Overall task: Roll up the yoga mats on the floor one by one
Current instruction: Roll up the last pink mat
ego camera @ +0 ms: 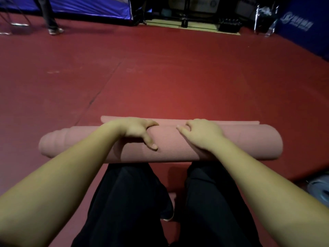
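A pink yoga mat (169, 147) lies across the red floor just in front of my knees, wound into a thick roll. A short flat strip of it (231, 122) still shows beyond the roll. My left hand (137, 130) grips the top of the roll left of its middle, fingers curled over the far side and thumb pointing back toward me. My right hand (201, 132) grips the roll right of the middle, fingers curled over the top. The roll's left end (51, 143) is slightly telescoped.
Red floor (160, 77) stretches ahead. Another person's legs (51, 20) stand at the far left by a blue tent (80, 6). Dark equipment (229, 25) and a blue banner (302, 24) line the back. A grey-blue object (318, 189) lies at the right edge.
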`<state>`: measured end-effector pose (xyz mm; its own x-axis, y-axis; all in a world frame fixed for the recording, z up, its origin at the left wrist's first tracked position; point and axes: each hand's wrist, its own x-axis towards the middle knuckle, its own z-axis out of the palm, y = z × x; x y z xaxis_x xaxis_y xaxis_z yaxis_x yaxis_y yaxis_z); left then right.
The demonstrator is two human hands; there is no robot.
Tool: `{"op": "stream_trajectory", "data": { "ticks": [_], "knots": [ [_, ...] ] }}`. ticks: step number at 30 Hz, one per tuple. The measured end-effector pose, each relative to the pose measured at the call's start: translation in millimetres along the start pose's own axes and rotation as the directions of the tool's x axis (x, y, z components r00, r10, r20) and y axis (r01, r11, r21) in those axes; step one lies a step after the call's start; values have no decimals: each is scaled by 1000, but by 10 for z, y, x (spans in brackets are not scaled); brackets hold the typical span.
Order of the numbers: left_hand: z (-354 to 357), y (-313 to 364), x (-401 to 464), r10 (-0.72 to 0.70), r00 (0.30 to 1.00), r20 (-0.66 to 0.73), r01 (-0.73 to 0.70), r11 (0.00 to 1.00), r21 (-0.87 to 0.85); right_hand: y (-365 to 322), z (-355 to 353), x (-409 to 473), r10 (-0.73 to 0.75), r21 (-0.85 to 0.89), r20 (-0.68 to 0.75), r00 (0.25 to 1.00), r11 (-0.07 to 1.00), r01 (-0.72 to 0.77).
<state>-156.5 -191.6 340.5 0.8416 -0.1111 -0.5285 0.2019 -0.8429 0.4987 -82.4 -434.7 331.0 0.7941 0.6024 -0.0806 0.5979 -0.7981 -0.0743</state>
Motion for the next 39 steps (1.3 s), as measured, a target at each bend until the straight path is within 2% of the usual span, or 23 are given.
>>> {"op": "stream_trajectory", "data": {
  "ticks": [2, 4, 6, 8, 9, 12, 14, 17, 18, 20, 23, 25, 29, 33, 39],
  "knots": [
    [49, -15, -68, 29, 994, -104, -20, 996, 88, 7, 8, 51, 33, 16, 24, 999, 999, -34],
    [163, -61, -169, 119, 951, -287, -45, 967, 252, 18, 14, 100, 50, 20, 41, 998, 999, -50],
    [394, -107, -278, 273, 814, -512, -61, 918, 393, 21, -4, 163, 55, 15, 69, 996, 998, -56],
    [733, -153, -330, 363, 650, -667, 30, 866, 500, 32, -37, 253, 66, 15, 140, 988, 998, -68],
    [895, -159, -347, 363, 630, -687, 108, 835, 540, 26, -55, 306, 66, 22, 184, 981, 997, -72],
    [1211, -122, -310, 254, 755, -604, 246, 745, 621, 11, -118, 444, 75, 52, 290, 954, 994, -94],
    [1185, -59, -272, 167, 777, -607, 327, 717, 616, -22, -168, 485, 83, 75, 331, 940, 991, -114],
    [1020, 18, -213, 142, 761, -633, 362, 717, 596, -20, -227, 487, 94, 112, 359, 929, 983, -143],
    [973, 51, -226, 148, 775, -615, 348, 711, 610, -4, -244, 478, 97, 121, 362, 927, 981, -150],
    [899, 99, -294, 218, 779, -588, 299, 694, 654, 38, -295, 457, 94, 137, 371, 924, 978, -155],
    [838, 138, -475, 344, 734, -585, 236, 679, 695, 50, -415, 361, 64, 142, 414, 908, 981, -134],
    [839, 180, -612, 378, 714, -590, 213, 685, 697, 69, -459, 291, 52, 127, 452, 890, 984, -122],
    [976, 186, -757, 349, 744, -570, 189, 708, 680, 99, -454, 222, 66, 72, 518, 853, 990, -120],
    [971, 167, -722, 300, 768, -566, 193, 734, 651, 100, -384, 353, -37, 98, 331, 943, 995, 4],
    [857, 206, -687, 246, 827, -506, 188, 727, 661, 210, -210, 604, 38, -44, 156, 987, 999, -31]
  ]
}}
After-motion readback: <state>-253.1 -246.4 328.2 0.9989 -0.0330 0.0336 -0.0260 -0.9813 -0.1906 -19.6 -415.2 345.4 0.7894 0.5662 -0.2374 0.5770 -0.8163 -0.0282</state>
